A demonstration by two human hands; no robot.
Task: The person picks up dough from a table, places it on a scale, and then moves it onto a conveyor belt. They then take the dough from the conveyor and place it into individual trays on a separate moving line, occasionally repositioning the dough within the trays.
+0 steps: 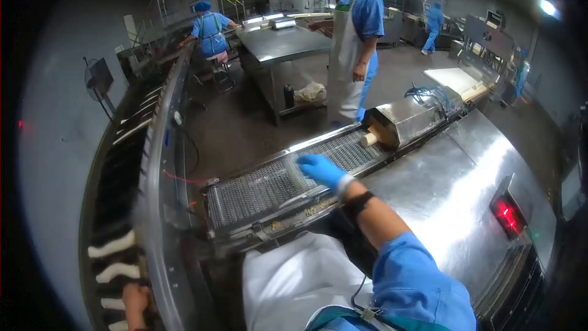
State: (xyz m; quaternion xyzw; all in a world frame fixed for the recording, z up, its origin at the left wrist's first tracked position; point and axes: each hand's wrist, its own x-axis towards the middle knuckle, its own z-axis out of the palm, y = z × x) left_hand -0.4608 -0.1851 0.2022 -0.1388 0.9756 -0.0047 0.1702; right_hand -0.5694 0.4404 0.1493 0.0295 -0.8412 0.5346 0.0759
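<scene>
My right hand [321, 170], in a blue glove, hovers over the metal mesh conveyor [251, 199]. Its fingers point left and are blurred; a pale smear below them cannot be made out. At the lower left, my bare left hand [136, 299] has its fingers curled at the right end of a pale dough-like strip [113, 303] on a dark belt [116, 208]. What the fingers hold, if anything, is hidden. More wavy strips lie across this belt, one [117, 272] just beyond the hand. From a metal housing [422, 119] on the mesh conveyor sticks a pale roll [369, 140].
A steel rail [160, 202] runs between the two conveyors. Right of the mesh is a broad steel cover [441, 178] with a red lit display [507, 216]. Beyond stand a steel table [285, 43], a person in an apron [349, 55] and other workers.
</scene>
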